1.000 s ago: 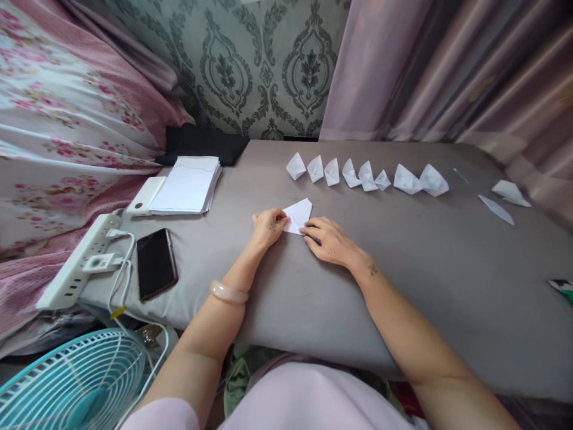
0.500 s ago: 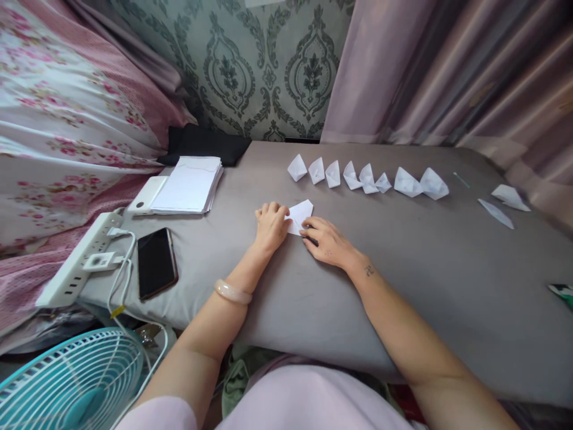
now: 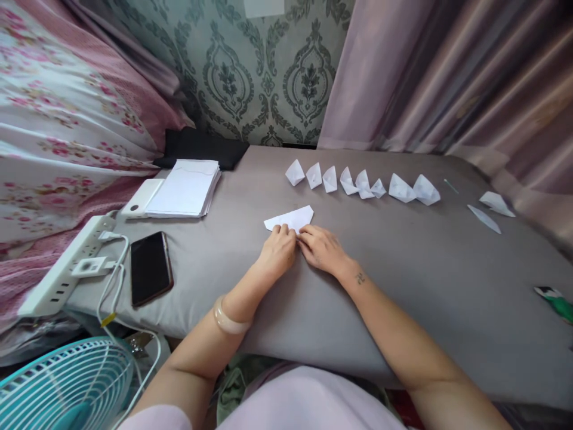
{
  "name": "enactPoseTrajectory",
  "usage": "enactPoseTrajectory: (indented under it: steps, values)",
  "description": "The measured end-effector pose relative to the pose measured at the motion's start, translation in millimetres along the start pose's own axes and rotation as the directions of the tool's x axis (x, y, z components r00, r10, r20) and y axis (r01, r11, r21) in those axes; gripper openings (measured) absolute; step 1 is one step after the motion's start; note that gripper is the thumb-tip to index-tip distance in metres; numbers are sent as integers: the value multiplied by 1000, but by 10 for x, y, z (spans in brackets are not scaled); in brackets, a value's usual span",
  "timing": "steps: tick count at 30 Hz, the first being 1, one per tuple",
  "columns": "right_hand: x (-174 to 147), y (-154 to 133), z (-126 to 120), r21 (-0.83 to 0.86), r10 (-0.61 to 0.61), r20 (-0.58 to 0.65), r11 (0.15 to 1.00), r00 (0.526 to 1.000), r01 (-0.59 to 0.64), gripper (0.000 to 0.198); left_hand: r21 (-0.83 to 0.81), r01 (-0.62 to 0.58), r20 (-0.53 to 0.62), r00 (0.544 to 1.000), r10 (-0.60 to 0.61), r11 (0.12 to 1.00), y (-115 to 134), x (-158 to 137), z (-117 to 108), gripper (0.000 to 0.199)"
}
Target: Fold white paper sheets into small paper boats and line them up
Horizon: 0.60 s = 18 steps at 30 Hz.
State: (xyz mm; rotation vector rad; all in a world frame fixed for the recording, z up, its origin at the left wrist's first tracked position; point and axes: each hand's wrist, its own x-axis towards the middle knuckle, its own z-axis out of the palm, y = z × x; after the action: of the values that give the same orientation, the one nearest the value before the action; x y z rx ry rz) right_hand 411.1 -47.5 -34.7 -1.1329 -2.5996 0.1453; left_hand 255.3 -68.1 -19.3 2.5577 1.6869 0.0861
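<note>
A folded sheet of white paper (image 3: 290,218) lies on the grey cloth surface (image 3: 403,269) in front of me, its long pointed shape showing beyond my fingertips. On its near edge my left hand (image 3: 280,248) has its fingers curled down, pressing the paper. My right hand (image 3: 323,248) sits close beside it, with thumb and fingers pinched together at the same near edge. The two hands almost touch. Part of the paper is hidden under the fingers. Farther back stands a row of several small folded paper boats (image 3: 330,179).
To the left are a stack of white paper (image 3: 183,188), a black phone (image 3: 151,269), a white power strip (image 3: 67,266) with cables, and a teal fan (image 3: 67,382) below. Loose paper pieces (image 3: 484,218) lie at the right, with a green packet (image 3: 555,303) nearer the edge.
My left hand has moved right and nearer, from the paper's left end to its near edge. My right hand has closed in beside it. More of the paper's left end now shows.
</note>
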Motion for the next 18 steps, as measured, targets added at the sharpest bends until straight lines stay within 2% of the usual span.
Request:
enactPoseTrajectory:
  steps: [2,6,10,14,16,18]
  values:
    - [-9,-96,-17,-44,37,20,998,999,-36,25,-91,1,-25,1000,-3,996,-90,44,42,23]
    - [-42,-280,-20,-135,100,30,986,995,-95,27,-240,-78,-94,994,57,968,-226,122,98,23]
    - [-57,-297,6,-129,90,-15,987,996,-91,27,-288,-67,-164,986,20,955,-272,155,141,22]
    - [-17,-81,48,107,82,-84,992,993,-72,20,-247,-49,-190,982,1,968,-286,174,194,24]
    - [14,62,72,295,105,-109,953,989,-68,18,-234,-77,-198,980,30,969,-301,185,224,26]
    - [38,189,95,477,135,-124,877,983,-60,20,-255,-94,-200,979,43,962,-320,194,251,26]
